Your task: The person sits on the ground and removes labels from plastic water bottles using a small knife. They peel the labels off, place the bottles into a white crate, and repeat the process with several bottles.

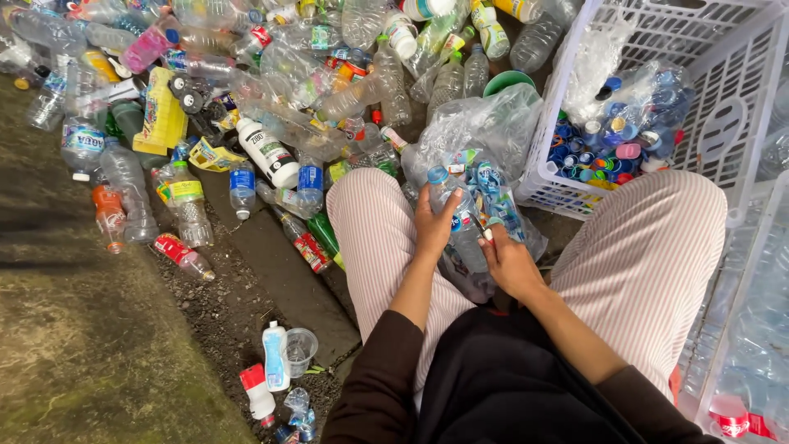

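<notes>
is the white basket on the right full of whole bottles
No, the white basket holds a heap of loose coloured bottle caps and some clear plastic bags, not whole bottles.

The right hand (511, 263) covers the lower part of the clear bottle (462, 230), so what its fingers pinch there is too small to tell. The left hand (433, 226) hides the bottle's near side. The white basket (723, 123) is cut off at the top and right edges. The bottle pile (271, 74) runs off the top edge. A second crate (752, 345) is cut off at the right.
</notes>
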